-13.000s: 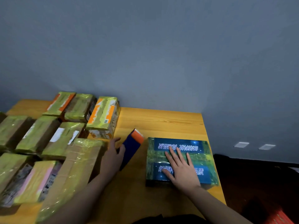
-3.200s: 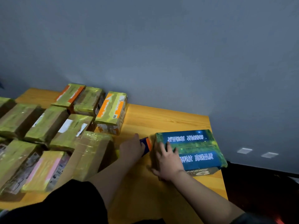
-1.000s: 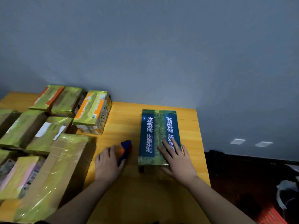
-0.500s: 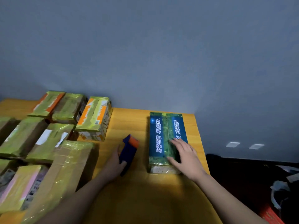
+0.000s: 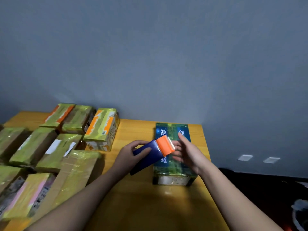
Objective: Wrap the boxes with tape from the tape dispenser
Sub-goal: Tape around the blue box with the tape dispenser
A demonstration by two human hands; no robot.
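A blue box (image 5: 173,167) with white print, covered in glossy tape, lies lengthwise on the wooden table (image 5: 150,205) near its right edge. My left hand (image 5: 130,155) grips the dark blue tape dispenser (image 5: 150,152) and holds it lifted, its orange head toward the box's left side. My right hand (image 5: 188,152) hovers over the box with fingers spread and straight, right beside the orange head; whether it touches the tape I cannot tell.
Several taped cardboard boxes (image 5: 55,147) crowd the left half of the table, the nearest a long brown one (image 5: 66,179). A grey wall (image 5: 150,64) stands behind. The table's right edge drops to a dark floor (image 5: 266,189).
My left hand lifted the dispenser off the table and swung its orange head toward the box. My right hand rose off the box top and opened beside the dispenser.
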